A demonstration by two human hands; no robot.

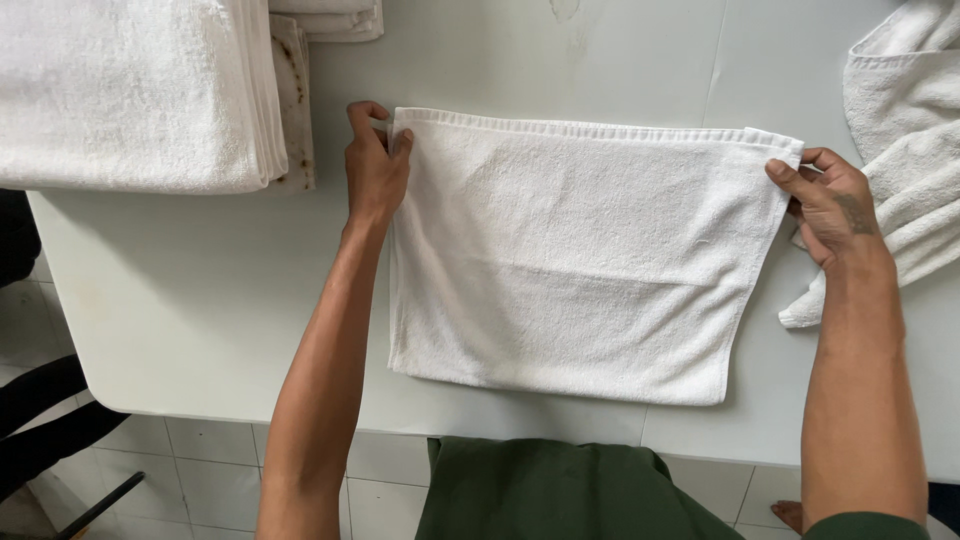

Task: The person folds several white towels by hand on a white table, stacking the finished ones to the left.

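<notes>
While the white terry-cloth towel (575, 260) lies flat and folded on the pale grey surface (200, 290), directly in front of the person, each hand pinches one far corner. Left hand (375, 170): fingers closed on the far-left corner, layers gathered. Right hand (830, 205): thumb and fingers closed on the far-right corner. Judgement: cloth is light, soft and limp, not slippery, not fragile; it will sag if lifted mid-span, so corners and the hemmed far edge are the sound grip points. Stack of folded white towels (130, 90) sits far left; loose crumpled white towels (905, 150) lie far right.
</notes>
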